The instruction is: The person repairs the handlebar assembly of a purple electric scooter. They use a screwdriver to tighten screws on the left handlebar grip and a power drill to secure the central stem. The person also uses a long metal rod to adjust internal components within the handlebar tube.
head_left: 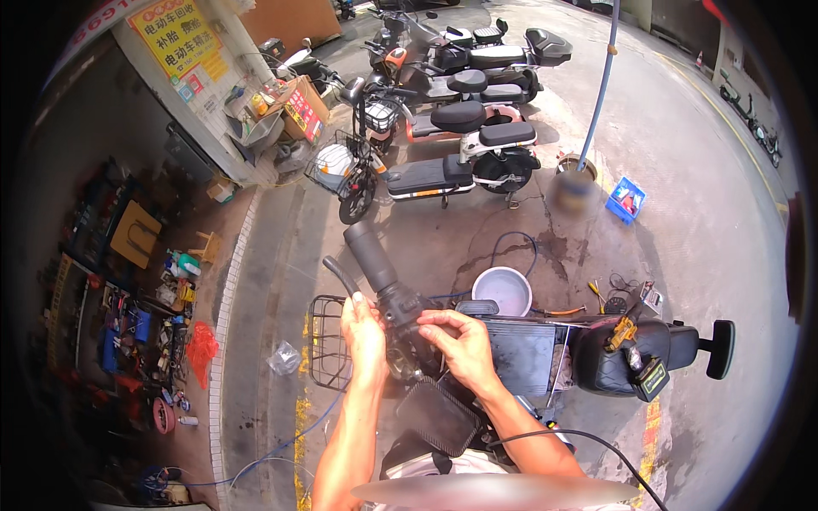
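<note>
A handlebar end with a black grip [371, 255], brake lever [338, 272] and switch housing [396, 302] is in front of me. My left hand [362, 336] is closed at the base of the lever, thumb up beside it. My right hand [456, 345] pinches at the right side of the switch housing; any small part between its fingertips is too small to make out. Below the hands are the scooter's dark front panel [434, 413], its wire basket [328, 375] and, to the right, its footboard [520, 362].
On the scooter's seat [596, 358] lie a yellow drill [624, 332] and a dark box [649, 379]. Beyond are a grey basin [503, 289], blue crate [626, 200], pole [601, 102] and several parked scooters [426, 175]. A tool-cluttered shop entrance [136, 298] is at left. A hose [307, 430] crosses the ground.
</note>
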Motion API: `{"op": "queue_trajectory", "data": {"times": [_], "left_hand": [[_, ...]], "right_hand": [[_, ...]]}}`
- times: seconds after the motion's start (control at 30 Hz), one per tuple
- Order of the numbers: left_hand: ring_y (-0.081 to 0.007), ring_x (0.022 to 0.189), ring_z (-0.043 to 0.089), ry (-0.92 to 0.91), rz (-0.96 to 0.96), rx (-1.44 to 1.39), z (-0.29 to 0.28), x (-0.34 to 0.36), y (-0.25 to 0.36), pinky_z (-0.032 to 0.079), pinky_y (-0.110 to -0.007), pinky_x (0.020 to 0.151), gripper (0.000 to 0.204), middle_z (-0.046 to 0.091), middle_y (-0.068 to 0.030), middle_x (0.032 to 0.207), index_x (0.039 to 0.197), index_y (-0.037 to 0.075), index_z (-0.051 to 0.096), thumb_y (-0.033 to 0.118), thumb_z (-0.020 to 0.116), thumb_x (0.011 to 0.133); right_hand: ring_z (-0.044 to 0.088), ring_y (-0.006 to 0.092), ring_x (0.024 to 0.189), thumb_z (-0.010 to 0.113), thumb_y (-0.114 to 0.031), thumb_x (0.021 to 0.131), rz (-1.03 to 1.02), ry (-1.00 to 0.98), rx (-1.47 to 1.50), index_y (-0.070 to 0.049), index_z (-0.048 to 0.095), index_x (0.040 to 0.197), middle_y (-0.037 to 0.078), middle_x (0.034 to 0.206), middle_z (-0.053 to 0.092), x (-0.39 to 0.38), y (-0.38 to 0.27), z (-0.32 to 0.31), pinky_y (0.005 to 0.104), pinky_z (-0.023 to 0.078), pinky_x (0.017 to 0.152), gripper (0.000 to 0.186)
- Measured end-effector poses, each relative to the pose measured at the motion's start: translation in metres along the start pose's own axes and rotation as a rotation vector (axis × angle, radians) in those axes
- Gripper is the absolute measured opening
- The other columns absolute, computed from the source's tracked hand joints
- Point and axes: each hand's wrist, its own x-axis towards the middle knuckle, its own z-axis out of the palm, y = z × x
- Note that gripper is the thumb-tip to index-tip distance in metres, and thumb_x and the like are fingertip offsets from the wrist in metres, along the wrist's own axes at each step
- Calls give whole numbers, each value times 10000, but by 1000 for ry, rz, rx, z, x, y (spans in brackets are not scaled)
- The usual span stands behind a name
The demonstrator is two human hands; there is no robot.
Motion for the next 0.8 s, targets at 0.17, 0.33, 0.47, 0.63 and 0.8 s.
{"op": "queue_trajectory", "data": {"times": [0.17,0.33,0.47,0.63,0.8], "left_hand": [[-83,614,431,-30,-18,-40,0,7,-5,377,-262,568,314,456,28,715,910,93,514,307,425,1123],[-124,725,496,-88,-71,-70,-2,8,-9,432,-293,674,275,516,-21,815,990,77,533,298,432,1118],[-243,1037,574,-42,-52,93,-9,8,-32,464,-394,933,286,586,-134,1127,1221,35,531,282,437,1111],[-303,1410,407,-177,-46,-25,-10,-18,-24,318,-421,1161,514,403,-202,1523,1534,46,317,199,464,1066],[-298,1507,290,-203,-19,-292,-4,-42,-19,236,-403,1230,731,257,-208,1649,1640,35,124,220,513,1049]], "right_hand": [[626,59,845,769,-65,915,73,38,47,-17,718,1018,-4,974,707,3,-9,5,223,521,744,125],[627,67,848,776,-86,913,56,69,11,-16,718,998,4,969,705,3,-7,5,230,522,736,124],[652,104,914,771,-69,911,11,104,9,7,737,976,56,1045,719,-4,-20,18,258,538,825,106],[662,126,943,769,-57,910,-98,105,-204,13,741,982,77,1100,716,-8,-8,7,266,543,860,104],[625,57,817,759,-83,934,-12,99,-49,-6,715,1054,13,1019,706,-1,-5,6,216,527,721,150]]}}
